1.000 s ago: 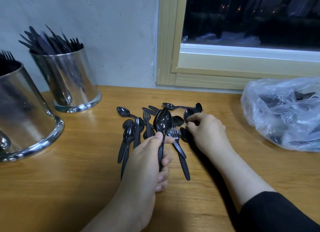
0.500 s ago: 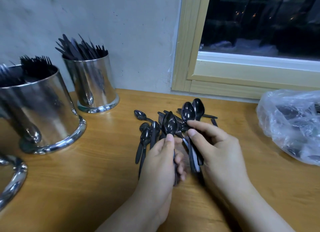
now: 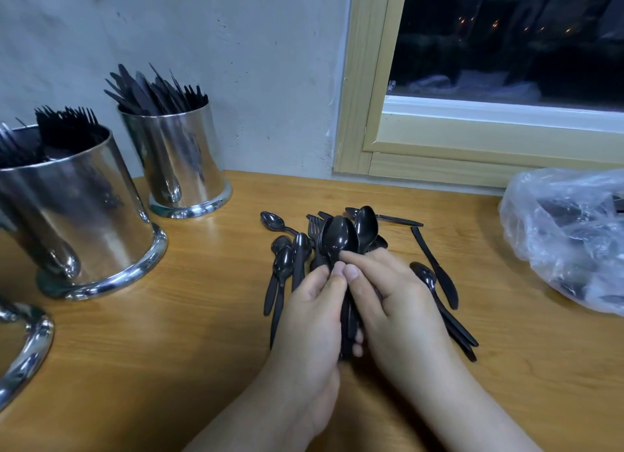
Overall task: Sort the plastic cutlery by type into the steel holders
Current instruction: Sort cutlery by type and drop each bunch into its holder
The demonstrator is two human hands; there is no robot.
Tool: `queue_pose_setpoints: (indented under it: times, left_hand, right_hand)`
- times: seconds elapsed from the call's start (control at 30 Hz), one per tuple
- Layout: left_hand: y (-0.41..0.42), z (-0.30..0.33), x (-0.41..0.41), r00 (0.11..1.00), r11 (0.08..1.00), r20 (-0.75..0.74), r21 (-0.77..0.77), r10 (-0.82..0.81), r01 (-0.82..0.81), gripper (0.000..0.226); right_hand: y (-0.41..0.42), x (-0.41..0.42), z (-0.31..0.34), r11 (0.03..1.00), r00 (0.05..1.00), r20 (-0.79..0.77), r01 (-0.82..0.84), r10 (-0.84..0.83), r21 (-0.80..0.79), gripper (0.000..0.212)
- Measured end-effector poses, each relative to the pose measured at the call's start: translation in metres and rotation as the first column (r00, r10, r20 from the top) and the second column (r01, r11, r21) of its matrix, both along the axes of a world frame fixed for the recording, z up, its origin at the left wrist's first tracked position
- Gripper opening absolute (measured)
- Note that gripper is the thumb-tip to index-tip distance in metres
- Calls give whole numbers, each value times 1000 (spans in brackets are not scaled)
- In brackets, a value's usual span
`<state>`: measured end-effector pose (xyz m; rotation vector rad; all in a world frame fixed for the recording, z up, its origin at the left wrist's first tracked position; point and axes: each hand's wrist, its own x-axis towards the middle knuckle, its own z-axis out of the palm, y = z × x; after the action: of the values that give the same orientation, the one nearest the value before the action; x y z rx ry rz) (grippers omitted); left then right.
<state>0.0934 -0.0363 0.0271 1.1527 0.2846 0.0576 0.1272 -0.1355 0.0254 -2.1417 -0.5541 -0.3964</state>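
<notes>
The left hand (image 3: 312, 320) and the right hand (image 3: 395, 303) are pressed close together now, thumbs side by side, and both are curled round one bunch of black spoons (image 3: 341, 238). The spoon bowls stick up above the fingers and the handles run down between the two palms. Half a second ago each hand held its own spoons a little apart, and a second ago the right hand was out on the pile picking some up. So the spoons have just been put together into one bunch, most likely so they can all go into a holder in one trip. I cannot tell how many spoons are in the bunch, because they overlap and the hands hide the handles. Around the hands, on the wooden table (image 3: 202, 350), more cutlery lies loose: a few spoons (image 3: 287, 265) just to the left, a fork (image 3: 314, 228) behind the bunch, and a knife (image 3: 435, 269) and another spoon (image 3: 427, 279) to the right. Farther left stands a steel holder with forks (image 3: 84, 215), and behind it, by the wall, a steel holder with knives (image 3: 182, 167). The shiny rim of a third holder (image 3: 30, 347) peeks in at the left edge, and it could be the one for spoons, though its inside is out of view. On the far right sits a plastic bag (image 3: 570, 235) with more dark cutlery inside, so plenty is left to sort.
</notes>
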Motion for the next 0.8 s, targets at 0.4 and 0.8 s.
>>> queue_pose_setpoints:
  times: [0.4, 0.8]
  left_hand:
    - [1, -6, 5, 994, 995, 56, 23, 92, -93, 33]
    - [2, -5, 7, 991, 990, -43, -49, 128, -130, 41]
  right_hand:
    - [-3, -11, 17, 928, 967, -234, -10, 104, 374, 77]
    - [0, -9, 7, 940, 958, -282, 45, 57, 339, 42]
